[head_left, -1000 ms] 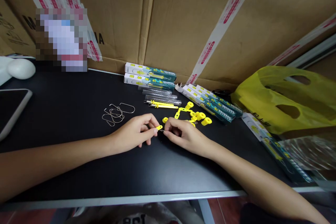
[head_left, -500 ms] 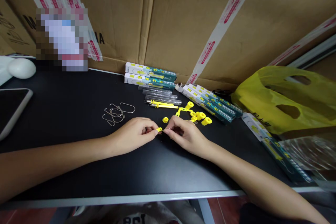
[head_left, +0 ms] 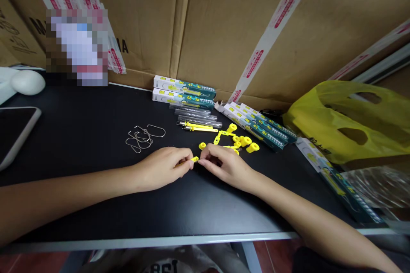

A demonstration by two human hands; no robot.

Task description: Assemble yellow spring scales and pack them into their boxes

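Observation:
Low over the black table, my left hand (head_left: 166,166) pinches a small yellow plastic piece (head_left: 194,159) whose end sticks out past the fingertips. My right hand (head_left: 226,163) is closed just to its right, thumb and forefinger together on something thin and small that I cannot make out. Behind the right hand lie several yellow parts (head_left: 245,141) and a lone yellow cap (head_left: 202,146). Two yellow rods with metal ends (head_left: 200,128) rest in front of clear tubes (head_left: 198,118). Bent wire hooks (head_left: 141,137) lie in a tangle behind my left forearm.
Printed narrow boxes (head_left: 183,96) are stacked at the back, with more boxes (head_left: 256,124) to the right. A yellow plastic bag (head_left: 320,123) and clear wrapping (head_left: 378,185) are at the right. A dark-screened device (head_left: 16,132) lies far left. Cardboard (head_left: 224,30) stands behind.
My left hand has shifted slightly, and the yellow piece now points a little further right in its fingers. My right hand stays nearly in place.

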